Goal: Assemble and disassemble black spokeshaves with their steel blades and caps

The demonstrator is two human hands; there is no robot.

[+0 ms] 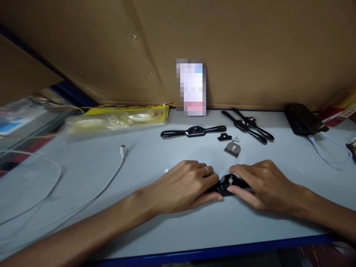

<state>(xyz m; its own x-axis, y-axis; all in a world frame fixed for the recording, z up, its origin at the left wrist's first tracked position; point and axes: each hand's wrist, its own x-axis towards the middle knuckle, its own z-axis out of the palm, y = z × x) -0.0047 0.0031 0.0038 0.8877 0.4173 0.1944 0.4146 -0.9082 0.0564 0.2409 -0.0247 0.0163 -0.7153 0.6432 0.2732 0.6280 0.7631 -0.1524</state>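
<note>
A black spokeshave point(228, 184) lies on the white table point(155, 163) near the front edge, with a small screw showing at its middle. My left hand point(185, 184) is wrapped over its left handle and my right hand point(263, 183) covers its right handle; both handles are hidden under the fingers. Just beyond the hands lie a grey blade point(233, 148) with a keyhole slot, a small screw beside it and a black cap piece point(224, 137). A second spokeshave point(193, 131) lies farther back, and two more point(248, 125) lie crossed to its right.
A white cable point(111, 174) with its plug runs across the left of the table. A yellow packet point(119, 118) lies at the back left. A black pouch point(303, 118) and another white cable sit at the right. Cardboard walls rise behind; a blurred card stands against them.
</note>
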